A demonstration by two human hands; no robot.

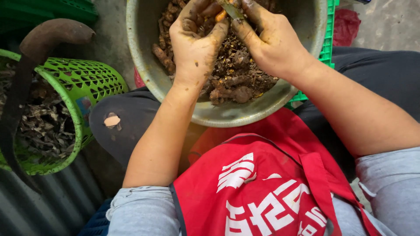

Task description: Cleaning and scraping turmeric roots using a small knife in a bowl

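Observation:
A dented grey metal bowl [245,114] rests between my knees, filled with muddy brown roots and peelings [236,78]. Over it, my left hand [194,41] pinches a small root with an orange cut end [221,15]. My right hand [269,41] grips a small knife [231,8] whose blade lies against that root. Both hands are smeared with yellow-brown dirt. The upper part of the knife runs out of the frame.
A green plastic mesh basket [87,83] holding dry dark scraps stands at the left, with a curved rusty metal bar [48,35] across it. A green crate [327,43] sits behind the bowl. A red apron [262,188] covers my lap. A red cloth [345,24] lies at the far right.

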